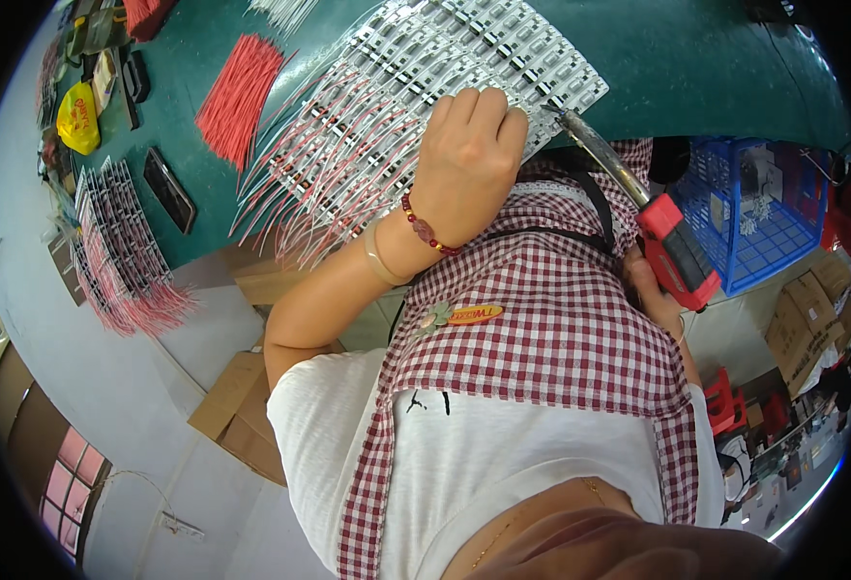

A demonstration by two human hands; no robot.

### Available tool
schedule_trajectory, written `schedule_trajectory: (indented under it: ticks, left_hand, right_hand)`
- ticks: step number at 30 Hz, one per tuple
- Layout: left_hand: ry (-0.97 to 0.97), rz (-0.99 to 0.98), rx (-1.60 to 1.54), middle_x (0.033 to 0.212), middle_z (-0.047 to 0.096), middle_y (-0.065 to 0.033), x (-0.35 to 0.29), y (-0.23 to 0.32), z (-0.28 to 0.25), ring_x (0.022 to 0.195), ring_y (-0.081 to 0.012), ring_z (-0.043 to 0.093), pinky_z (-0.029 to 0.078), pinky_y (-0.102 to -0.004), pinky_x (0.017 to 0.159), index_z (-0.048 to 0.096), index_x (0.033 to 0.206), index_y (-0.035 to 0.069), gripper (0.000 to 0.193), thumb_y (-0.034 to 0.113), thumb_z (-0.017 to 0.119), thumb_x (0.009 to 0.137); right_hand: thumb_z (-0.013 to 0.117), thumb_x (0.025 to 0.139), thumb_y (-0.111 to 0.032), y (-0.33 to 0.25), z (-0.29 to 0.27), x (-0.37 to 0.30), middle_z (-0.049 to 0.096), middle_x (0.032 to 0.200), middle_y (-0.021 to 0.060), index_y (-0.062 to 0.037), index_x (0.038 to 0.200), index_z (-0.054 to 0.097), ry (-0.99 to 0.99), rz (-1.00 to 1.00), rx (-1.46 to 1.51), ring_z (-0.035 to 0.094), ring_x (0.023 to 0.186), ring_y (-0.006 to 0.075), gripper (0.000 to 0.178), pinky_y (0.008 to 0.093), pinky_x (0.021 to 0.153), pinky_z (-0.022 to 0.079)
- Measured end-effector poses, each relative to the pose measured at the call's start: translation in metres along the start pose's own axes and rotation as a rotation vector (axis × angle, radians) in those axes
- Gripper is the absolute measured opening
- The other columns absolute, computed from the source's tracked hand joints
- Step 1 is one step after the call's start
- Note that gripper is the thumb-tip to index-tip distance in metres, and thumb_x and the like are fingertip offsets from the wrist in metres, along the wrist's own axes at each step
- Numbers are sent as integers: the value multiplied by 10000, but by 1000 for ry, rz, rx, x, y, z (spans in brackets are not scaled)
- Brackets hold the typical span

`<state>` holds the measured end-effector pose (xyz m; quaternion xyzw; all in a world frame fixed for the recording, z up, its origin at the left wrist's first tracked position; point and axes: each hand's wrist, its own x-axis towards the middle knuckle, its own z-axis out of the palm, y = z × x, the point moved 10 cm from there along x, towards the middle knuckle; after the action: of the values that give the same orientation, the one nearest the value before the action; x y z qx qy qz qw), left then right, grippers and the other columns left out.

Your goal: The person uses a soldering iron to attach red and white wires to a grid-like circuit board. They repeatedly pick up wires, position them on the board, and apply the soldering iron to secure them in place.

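A white panel of small circuit boards [513, 43] lies at the near edge of the green bench, with red and white wires [300, 174] fanning from its left side. My left hand [474, 145] is over the panel's near right part, its fingers curled closed. What they pinch, if anything, is hidden beneath the knuckles. In my right hand [650, 288] is a soldering iron [677, 251] with a red and black handle, partly covering the fingers. The iron's metal shaft slants up-left, its tip by the panel's right edge, close to my left hand.
A bundle of red wires [239, 97] lies left of the panel, white wires [285, 12] behind it. Further left are a phone [169, 188], a second wired panel [121, 237] and a yellow bag [77, 118]. A blue crate [764, 217] stands at right; cardboard boxes [803, 314] sit beyond.
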<state>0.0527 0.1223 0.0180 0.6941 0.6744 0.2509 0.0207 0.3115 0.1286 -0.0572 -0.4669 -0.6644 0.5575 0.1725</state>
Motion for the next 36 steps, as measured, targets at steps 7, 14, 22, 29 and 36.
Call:
schedule_trajectory:
  ticks: [7, 14, 22, 29, 36]
  left_hand:
    - [-1, 5, 8, 711, 436, -73, 1, 1, 0, 673, -241, 471, 378, -355, 602, 581, 778, 51, 81, 20, 629, 721]
    - [-40, -20, 64, 733, 466, -61, 1, -1, -1, 694, -234, 489, 375, -349, 610, 593, 789, 60, 86, 52, 654, 728]
    - [219, -163, 329, 833, 583, -131, 74, -127, -69, 862, -319, 556, 451, -419, 742, 615, 798, 59, 72, 128, 623, 779]
    - [75, -317, 313, 841, 582, -154, 88, -216, -28, 869, -340, 541, 441, -427, 761, 591, 797, 36, 104, 112, 646, 754]
    - [196, -250, 336, 828, 574, -141, 87, -210, -36, 853, -337, 534, 422, -441, 740, 573, 821, 42, 81, 106, 604, 781]
  right_hand:
    - [688, 796, -67, -2, 2, 4, 672, 831, 91, 3, 951, 662, -53, -9, -32, 640, 728, 169, 172, 296, 669, 504]
    - [681, 817, -71, -10, 5, 9, 653, 821, 66, 3, 962, 646, -59, -48, 15, 614, 720, 152, 166, 291, 673, 494]
    - [537, 897, -85, -22, -2, 31, 457, 647, 40, 36, 1197, 452, 90, -118, 226, 424, 546, 111, 334, 267, 567, 397]
    - [560, 898, -125, -44, -4, 44, 439, 625, 21, 21, 1160, 453, 146, -145, 399, 411, 526, 103, 318, 262, 537, 389]
    - [569, 901, -163, -48, -11, 50, 444, 615, 32, 20, 1147, 446, 175, -151, 473, 413, 507, 107, 330, 251, 511, 388]
